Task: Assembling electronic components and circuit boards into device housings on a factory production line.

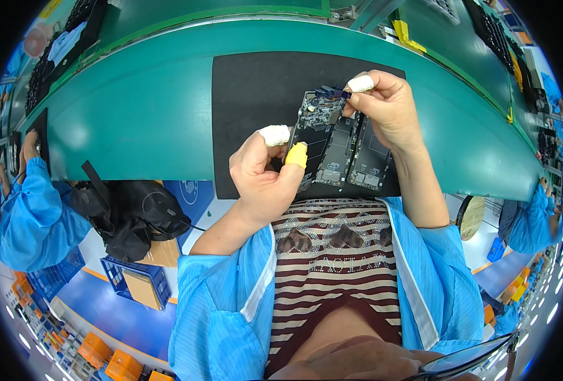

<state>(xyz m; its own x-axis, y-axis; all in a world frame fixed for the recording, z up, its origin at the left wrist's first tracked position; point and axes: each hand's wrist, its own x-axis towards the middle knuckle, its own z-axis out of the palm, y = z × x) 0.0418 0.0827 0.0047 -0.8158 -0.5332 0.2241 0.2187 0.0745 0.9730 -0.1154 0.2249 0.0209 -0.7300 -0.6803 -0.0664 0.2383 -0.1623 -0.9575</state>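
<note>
My left hand (265, 171) grips the left edge of a dark circuit board (316, 130) between thumb and fingers. White wrap covers one of its fingertips and yellow wrap covers the thumb. At the board's upper end, my right hand (386, 111) pinches a dark blue, crumpled-looking strip (332, 93), its exact kind unclear; one finger there also wears a white wrap. Beside the held board, two more narrow dark boards, a middle one (337, 152) and a right one (370, 162), lie slanted on the black mat (249, 82). My right hand partly covers their upper ends.
The mat lies on a green worktable (135, 127). Beyond the table runs a green conveyor-like surface (186, 19), with yellow material (409, 37) at the right. A black bag (135, 216) sits off the table's near left edge. People in blue work at both sides.
</note>
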